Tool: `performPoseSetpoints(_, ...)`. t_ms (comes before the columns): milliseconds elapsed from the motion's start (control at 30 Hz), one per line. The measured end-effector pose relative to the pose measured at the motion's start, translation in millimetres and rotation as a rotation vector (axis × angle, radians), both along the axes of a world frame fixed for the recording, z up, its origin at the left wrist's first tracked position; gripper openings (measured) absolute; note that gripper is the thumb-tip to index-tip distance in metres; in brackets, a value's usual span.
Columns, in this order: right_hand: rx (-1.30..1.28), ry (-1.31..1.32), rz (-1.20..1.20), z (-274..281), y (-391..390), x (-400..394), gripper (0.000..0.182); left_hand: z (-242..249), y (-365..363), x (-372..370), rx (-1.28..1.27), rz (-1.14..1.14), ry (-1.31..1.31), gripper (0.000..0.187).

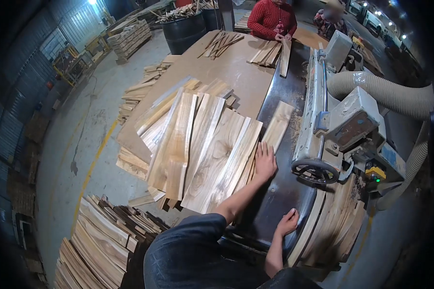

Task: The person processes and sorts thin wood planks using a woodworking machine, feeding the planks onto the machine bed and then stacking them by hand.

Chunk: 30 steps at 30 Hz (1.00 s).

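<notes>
My left hand (265, 163) lies with its fingers stretched out over the near end of a wooden plank (278, 124). That plank rests on the dark metal machine table (255, 219), beside the saw-like machine. Left of this hand, a stack of wider boards (212, 144) is spread in overlapping layers on a brown tabletop (236, 72). My right hand (288, 222) rests near the right edge of the dark table, its fingers curled in and the thumb on top. Nothing shows in it.
The grey machine (318, 120) with a handwheel (316, 172) and ribbed hose (381, 91) stands at the right. Across the table, a person in a red checked shirt (271, 20) holds thin strips. Board piles (99, 231) lie at lower left.
</notes>
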State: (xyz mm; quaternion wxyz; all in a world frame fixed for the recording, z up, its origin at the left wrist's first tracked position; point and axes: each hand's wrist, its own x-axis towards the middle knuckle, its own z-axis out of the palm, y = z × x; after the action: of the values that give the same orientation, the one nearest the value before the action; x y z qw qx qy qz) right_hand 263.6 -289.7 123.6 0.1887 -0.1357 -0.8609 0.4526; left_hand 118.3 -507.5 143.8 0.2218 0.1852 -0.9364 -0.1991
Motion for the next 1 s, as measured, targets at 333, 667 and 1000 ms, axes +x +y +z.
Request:
performPoseSetpoints(333,-0.198,-0.012,0.137,-11,18,10,0.033,-8,43,114,0.023,-0.097,0.175,0.055)
performPoseSetpoints(667,-0.164,0.059,0.414,-14,65,106,0.02,7,52,139,0.162,-0.117,-0.075,0.057)
performPoseSetpoints(1000,-0.293,-0.373,0.664,-46,85,215,0.047,14,163,337,0.175,-0.227,-0.006,0.05)
